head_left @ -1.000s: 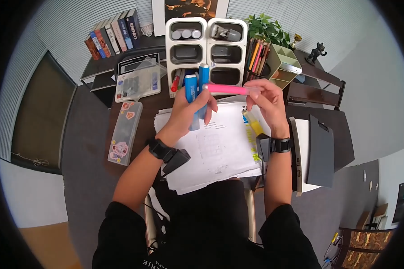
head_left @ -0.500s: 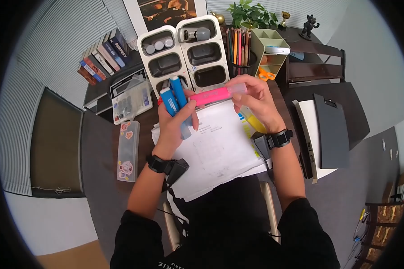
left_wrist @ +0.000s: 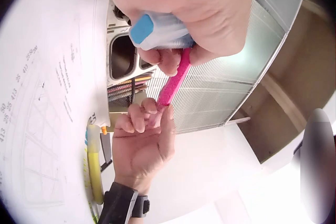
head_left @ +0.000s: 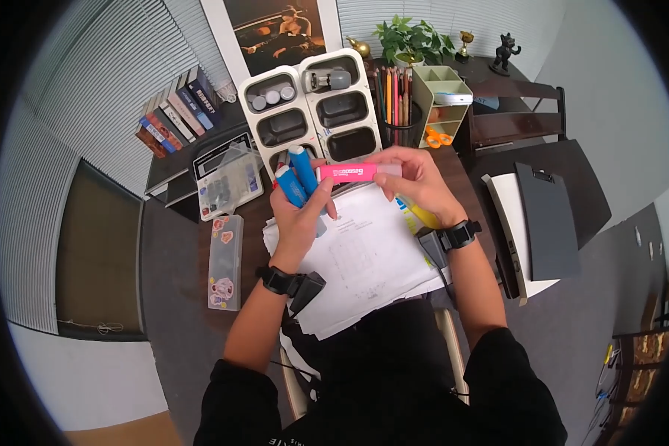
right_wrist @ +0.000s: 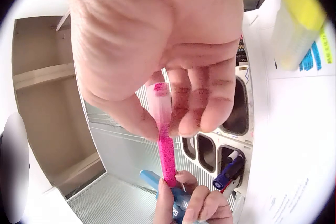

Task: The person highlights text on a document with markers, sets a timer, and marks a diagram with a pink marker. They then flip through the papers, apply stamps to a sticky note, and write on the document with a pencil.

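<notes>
A pink highlighter (head_left: 347,173) spans both hands over the papers, its white lettering facing the head camera. The thumb and fingers of my left hand (head_left: 296,232) pinch its pink end. That same hand grips two blue highlighters, one in front (head_left: 290,186) and one behind (head_left: 302,166), standing tilted side by side. My right hand (head_left: 422,184) pinches the clear cap end (right_wrist: 159,102) of the pink one between thumb and fingers. Below the right palm, a yellow highlighter (left_wrist: 94,174) rests on the stack of printed papers (head_left: 349,275), next to blue and yellow marks.
Behind the hands stands a white compartment organizer (head_left: 307,111) with pens and small containers. A pencil holder (head_left: 403,132) and green desk organizer (head_left: 429,97) are to its right. On the left lie a clear sticker-covered case (head_left: 225,260) and an open plastic box (head_left: 230,182). A dark clipboard (head_left: 546,223) is at right.
The head view has shifted. The pink highlighter has turned so its lettering shows, and the right fingers have moved along its clear cap. Both hands keep their hold.
</notes>
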Demonstrator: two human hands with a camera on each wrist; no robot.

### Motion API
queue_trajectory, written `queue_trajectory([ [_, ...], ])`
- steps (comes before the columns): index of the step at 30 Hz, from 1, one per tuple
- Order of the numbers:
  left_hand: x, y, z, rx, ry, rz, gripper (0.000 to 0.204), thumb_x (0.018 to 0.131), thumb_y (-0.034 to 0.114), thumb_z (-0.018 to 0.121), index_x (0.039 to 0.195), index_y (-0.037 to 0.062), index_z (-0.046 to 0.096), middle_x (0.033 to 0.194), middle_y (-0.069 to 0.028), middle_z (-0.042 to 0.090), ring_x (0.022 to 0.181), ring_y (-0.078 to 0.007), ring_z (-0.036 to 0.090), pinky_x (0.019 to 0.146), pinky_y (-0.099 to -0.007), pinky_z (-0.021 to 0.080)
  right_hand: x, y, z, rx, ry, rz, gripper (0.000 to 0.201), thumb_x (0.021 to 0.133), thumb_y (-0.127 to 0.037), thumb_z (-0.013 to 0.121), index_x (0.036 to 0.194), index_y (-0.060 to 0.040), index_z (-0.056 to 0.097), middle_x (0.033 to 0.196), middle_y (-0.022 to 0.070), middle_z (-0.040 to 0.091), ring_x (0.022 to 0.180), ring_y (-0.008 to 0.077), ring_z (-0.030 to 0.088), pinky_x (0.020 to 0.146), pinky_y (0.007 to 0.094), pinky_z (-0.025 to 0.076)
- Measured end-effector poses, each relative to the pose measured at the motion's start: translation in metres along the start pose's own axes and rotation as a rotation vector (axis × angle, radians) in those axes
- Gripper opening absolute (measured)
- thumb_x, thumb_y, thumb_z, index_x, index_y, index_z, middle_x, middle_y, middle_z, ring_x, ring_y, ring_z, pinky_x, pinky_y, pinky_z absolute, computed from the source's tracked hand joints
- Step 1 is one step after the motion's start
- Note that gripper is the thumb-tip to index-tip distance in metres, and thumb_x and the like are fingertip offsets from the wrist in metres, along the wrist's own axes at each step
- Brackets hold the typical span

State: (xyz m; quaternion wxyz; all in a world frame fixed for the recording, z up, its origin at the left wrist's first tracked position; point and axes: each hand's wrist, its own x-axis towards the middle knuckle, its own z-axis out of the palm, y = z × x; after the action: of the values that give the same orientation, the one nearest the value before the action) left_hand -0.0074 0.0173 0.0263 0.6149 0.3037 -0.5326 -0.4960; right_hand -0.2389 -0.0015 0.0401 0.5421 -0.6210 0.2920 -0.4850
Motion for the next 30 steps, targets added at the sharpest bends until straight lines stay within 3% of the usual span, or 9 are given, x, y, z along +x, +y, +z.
queue_trajectory([
  [7, -0.002, 0.001, 0.005, -0.130, -0.075, -0.102, 0.045, 0.094, 0.010, 0.070, 0.134, -0.0044, 0.054, 0.090, -0.0066, 0.065, 0.059, -0.0140, 0.061, 0.054, -0.0277, 0.048, -0.003, 0.000, 0.010, 0.021, -0.212, 0.239, 0.025, 0.088, 0.001, 0.074, 0.112, 0.0038, 0.068, 0.087, 0.0078, 0.073, 0.077, 0.0119, 0.069, 0.067, 0.0260, 0.055],
  [10, -0.006, -0.006, 0.004, -0.073, -0.189, -0.160, 0.026, 0.094, 0.010, 0.072, 0.114, -0.0029, 0.063, 0.084, -0.0060, 0.066, 0.060, -0.0123, 0.062, 0.052, -0.0250, 0.047, -0.002, -0.001, 0.014, 0.014, -0.311, 0.228, 0.020, 0.088, 0.000, 0.074, 0.107, 0.0036, 0.069, 0.088, 0.0086, 0.073, 0.078, 0.0138, 0.070, 0.071, 0.0275, 0.057],
  [12, -0.010, -0.004, 0.009, 0.043, -0.266, -0.182, 0.019, 0.091, 0.016, 0.076, 0.092, -0.0007, 0.066, 0.069, -0.0018, 0.064, 0.058, -0.0077, 0.060, 0.051, -0.0252, 0.048, 0.001, -0.008, 0.018, -0.043, -0.386, 0.155, 0.016, 0.087, -0.002, 0.077, 0.101, 0.0034, 0.071, 0.088, 0.0083, 0.074, 0.080, 0.0153, 0.071, 0.079, 0.0296, 0.058],
  [16, -0.008, -0.006, 0.010, 0.120, -0.261, -0.138, 0.020, 0.091, 0.018, 0.077, 0.092, 0.0011, 0.066, 0.069, -0.0001, 0.063, 0.060, -0.0056, 0.059, 0.051, -0.0231, 0.045, -0.001, 0.000, 0.013, -0.158, -0.290, 0.128, 0.013, 0.087, -0.004, 0.077, 0.097, 0.0037, 0.074, 0.088, 0.0095, 0.075, 0.079, 0.0154, 0.071, 0.078, 0.0291, 0.057],
  [18, -0.010, -0.008, 0.006, 0.125, -0.273, -0.186, 0.021, 0.094, 0.020, 0.074, 0.097, 0.0016, 0.065, 0.076, -0.0012, 0.065, 0.068, -0.0049, 0.059, 0.057, -0.0236, 0.047, -0.004, 0.008, 0.010, -0.181, -0.256, 0.122, 0.012, 0.088, -0.004, 0.076, 0.096, 0.0040, 0.074, 0.087, 0.0106, 0.075, 0.079, 0.0161, 0.071, 0.077, 0.0293, 0.057],
  [21, -0.011, -0.014, 0.002, 0.041, -0.271, -0.260, 0.031, 0.102, 0.027, 0.062, 0.116, 0.0011, 0.056, 0.096, -0.0055, 0.066, 0.087, -0.0089, 0.063, 0.074, -0.0257, 0.050, -0.004, 0.006, 0.002, -0.026, -0.005, 0.010, 0.016, 0.094, -0.008, 0.069, 0.095, 0.0070, 0.074, 0.082, 0.0129, 0.073, 0.070, 0.0160, 0.068, 0.063, 0.0294, 0.055],
  [24, -0.009, -0.021, 0.010, -0.054, -0.239, -0.196, 0.027, 0.105, 0.022, 0.055, 0.121, -0.0002, 0.052, 0.098, -0.0074, 0.067, 0.090, -0.0156, 0.067, 0.076, -0.0299, 0.052, 0.002, 0.008, -0.008, -0.102, 0.216, -0.060, 0.032, 0.101, -0.020, 0.061, 0.087, 0.0063, 0.072, 0.070, 0.0089, 0.068, 0.060, 0.0129, 0.062, 0.057, 0.0263, 0.049],
  [25, -0.007, -0.022, 0.011, -0.049, -0.259, -0.189, 0.033, 0.106, 0.022, 0.054, 0.129, 0.0004, 0.044, 0.098, -0.0084, 0.066, 0.089, -0.0176, 0.067, 0.077, -0.0315, 0.053, 0.003, 0.008, -0.007, -0.104, 0.212, -0.058, 0.032, 0.101, -0.020, 0.061, 0.087, 0.0063, 0.072, 0.070, 0.0089, 0.068, 0.060, 0.0129, 0.062, 0.057, 0.0263, 0.049],
  [30, -0.011, -0.025, 0.011, -0.028, -0.306, -0.240, 0.034, 0.102, 0.014, 0.060, 0.130, 0.0016, 0.043, 0.093, -0.0064, 0.063, 0.084, -0.0145, 0.066, 0.071, -0.0308, 0.053, 0.007, 0.011, -0.005, -0.057, 0.244, -0.091, 0.030, 0.103, -0.021, 0.059, 0.095, 0.0056, 0.070, 0.068, 0.0059, 0.065, 0.058, 0.0117, 0.060, 0.057, 0.0256, 0.048],
])
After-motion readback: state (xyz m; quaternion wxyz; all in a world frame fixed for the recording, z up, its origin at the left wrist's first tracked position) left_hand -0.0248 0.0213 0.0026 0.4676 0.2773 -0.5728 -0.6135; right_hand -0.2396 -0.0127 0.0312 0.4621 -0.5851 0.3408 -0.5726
